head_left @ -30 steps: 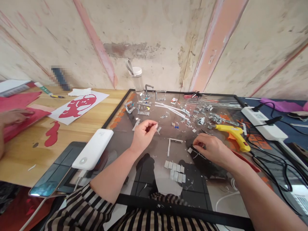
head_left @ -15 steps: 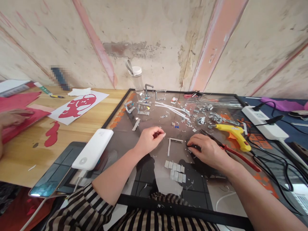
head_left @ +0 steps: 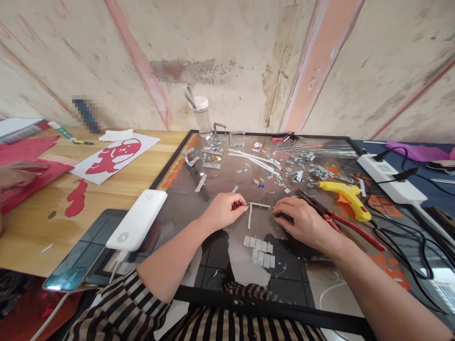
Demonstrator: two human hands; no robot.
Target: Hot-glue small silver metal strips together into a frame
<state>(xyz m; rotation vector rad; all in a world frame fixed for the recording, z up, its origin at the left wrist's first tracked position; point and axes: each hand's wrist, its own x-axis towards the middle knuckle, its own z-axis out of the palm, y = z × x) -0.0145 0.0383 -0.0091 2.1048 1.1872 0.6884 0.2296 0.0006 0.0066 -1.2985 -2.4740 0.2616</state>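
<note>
An L-shaped pale strip piece (head_left: 250, 216) lies on the dark glossy board between my hands. My left hand (head_left: 229, 208) is just left of it, thumb and fingertips pinched together; whatever is between them is too small to make out. To the right of the strip, my right hand (head_left: 293, 215) rests with curled fingers over a small black object (head_left: 285, 218). Below the strip sit two rows of small grey squares (head_left: 258, 245). Red-handled pliers (head_left: 350, 227) lie open beyond my right hand, beside a yellow glue gun (head_left: 346, 196).
White strips (head_left: 254, 162) and silver scraps (head_left: 302, 158) are scattered farther back, near a clear bottle (head_left: 202, 118). A white power bank (head_left: 137, 220) and phone (head_left: 85, 248) lie left. Another person's hand (head_left: 21, 175) touches red paper. Right, a power strip (head_left: 391, 180) trails black cables.
My left hand has moved slightly right and down, closer to the L-shaped strip. A small grey piece behind it is now uncovered. My right hand has shifted slightly left.
</note>
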